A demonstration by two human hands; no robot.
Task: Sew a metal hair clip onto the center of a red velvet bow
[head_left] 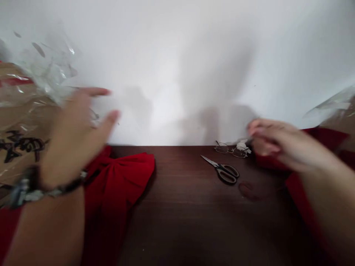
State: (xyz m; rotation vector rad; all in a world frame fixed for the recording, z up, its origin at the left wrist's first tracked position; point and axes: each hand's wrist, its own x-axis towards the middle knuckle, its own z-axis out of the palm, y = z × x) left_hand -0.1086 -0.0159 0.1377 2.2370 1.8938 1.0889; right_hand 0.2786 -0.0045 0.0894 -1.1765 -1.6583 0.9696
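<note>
L hand [74, 136] is hovering at abt 9 o'clock, thumb & index spreading wide w/ a gap between; the tips are pointing toward the middle. It's blurring a bit. A bracelet [54, 193] is circling that wrist. The red bow [122, 170] is lying on the table [172, 199] at 8 o'clock, just below the L hand, its loop fanning out toward the middle & its tails running down toward 7; can't tell from here if hand & bow are touching.

R hand [277, 142] is hanging at 3 o'clock, fingers curling in, tips bunching tgthr, grip looking narrow; it's blurring, so can't tell if it's holding anything. Red cloth [328, 138] is spreading around & under that forearm, 3 to 4 o'clock.

Scissors [217, 165] are resting at 4, tip pointing to 10, handles nr a dark red cord [251, 198]. Glasses [222, 148] are sitting just above them, close to the table's back edge, w/ a white scrap [244, 145] behind one lens.

That back edge is meeting the white wall [155, 48], limiting reach toward 12. Brown pkg [16, 118] & clear film [55, 66] are crowding the L side, 9–10. Most elbow room is opening between bow & scissors, down toward 6.
</note>
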